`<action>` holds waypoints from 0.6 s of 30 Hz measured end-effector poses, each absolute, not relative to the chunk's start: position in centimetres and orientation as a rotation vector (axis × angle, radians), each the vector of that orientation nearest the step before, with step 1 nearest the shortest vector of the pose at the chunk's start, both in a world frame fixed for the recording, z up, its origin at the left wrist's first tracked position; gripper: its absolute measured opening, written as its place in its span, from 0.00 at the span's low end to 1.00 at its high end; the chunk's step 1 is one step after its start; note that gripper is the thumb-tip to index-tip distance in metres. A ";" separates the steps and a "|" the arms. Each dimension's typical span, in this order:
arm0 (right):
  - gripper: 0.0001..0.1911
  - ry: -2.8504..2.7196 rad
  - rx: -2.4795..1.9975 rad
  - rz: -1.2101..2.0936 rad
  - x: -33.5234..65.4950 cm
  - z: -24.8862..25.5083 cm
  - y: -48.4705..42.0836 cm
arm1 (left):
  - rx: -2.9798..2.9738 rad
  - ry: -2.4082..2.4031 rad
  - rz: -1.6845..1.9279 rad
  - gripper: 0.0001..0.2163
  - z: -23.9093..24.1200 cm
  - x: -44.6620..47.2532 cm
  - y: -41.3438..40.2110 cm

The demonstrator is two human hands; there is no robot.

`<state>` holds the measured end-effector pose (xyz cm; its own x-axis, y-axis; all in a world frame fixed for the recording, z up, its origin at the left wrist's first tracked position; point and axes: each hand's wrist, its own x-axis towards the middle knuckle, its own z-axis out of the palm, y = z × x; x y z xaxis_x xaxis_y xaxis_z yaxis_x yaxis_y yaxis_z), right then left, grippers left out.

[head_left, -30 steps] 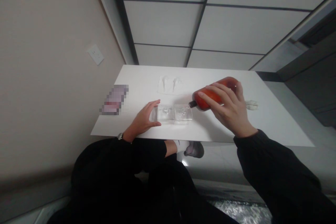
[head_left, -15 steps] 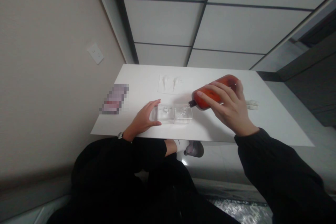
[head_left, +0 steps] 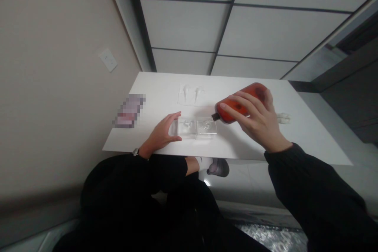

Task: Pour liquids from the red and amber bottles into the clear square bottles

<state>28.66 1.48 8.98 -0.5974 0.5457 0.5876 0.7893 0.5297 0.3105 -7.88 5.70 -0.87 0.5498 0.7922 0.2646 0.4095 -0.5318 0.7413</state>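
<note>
My right hand (head_left: 256, 122) is wrapped around a reddish-brown bottle (head_left: 228, 112). The bottle is tilted, its dark narrow neck pointing down and left at the right compartment of a clear two-compartment box (head_left: 196, 130). Whether liquid is coming out cannot be made out. Small clear shapes, too glassy to tell apart, show inside both compartments. With thumb and fingers on either side, my left hand (head_left: 162, 132) grips the left end of the box, which rests on the white table (head_left: 153, 102).
Behind the box lies a clear flat piece (head_left: 191, 104) with two pale, tapered shapes (head_left: 191, 93) on it. A crumpled whitish item (head_left: 284, 118) is right of the bottle. A pixelated patch (head_left: 130, 110) covers something at the left. A wall with a socket (head_left: 108, 60) borders the table's left side.
The bottle has shifted very slightly to the left with my right hand. My left hand and the box look unchanged.
</note>
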 end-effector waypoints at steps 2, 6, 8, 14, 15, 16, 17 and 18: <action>0.55 -2.362 -1.094 -0.784 28.6 9.1 1.5 | 2.169 0.972 0.795 0.53 -0.9 -7.9 5.7; 0.55 -2.371 -1.094 -0.803 28.4 9.3 1.4 | 2.170 0.971 0.797 0.52 -0.9 -7.9 5.7; 0.54 -2.375 -1.079 -0.814 28.4 9.4 1.4 | 2.168 0.957 0.805 0.52 -0.9 -7.9 5.7; 0.54 -2.381 -1.086 -0.796 28.3 9.5 1.5 | 2.170 0.949 0.807 0.52 -0.8 -7.9 5.6; 0.54 -2.388 -1.080 -0.790 28.3 9.5 1.5 | 2.171 0.947 0.808 0.53 -0.8 -7.9 5.6; 0.55 -2.394 -1.075 -0.782 28.3 9.5 1.5 | 2.172 0.945 0.811 0.53 -0.8 -7.9 5.6; 0.55 -2.399 -1.072 -0.775 28.3 9.5 1.5 | 2.172 0.944 0.815 0.53 -0.9 -7.9 5.7; 0.55 -2.402 -1.073 -0.770 28.3 9.6 1.5 | 2.173 0.942 0.818 0.53 -0.9 -7.9 5.7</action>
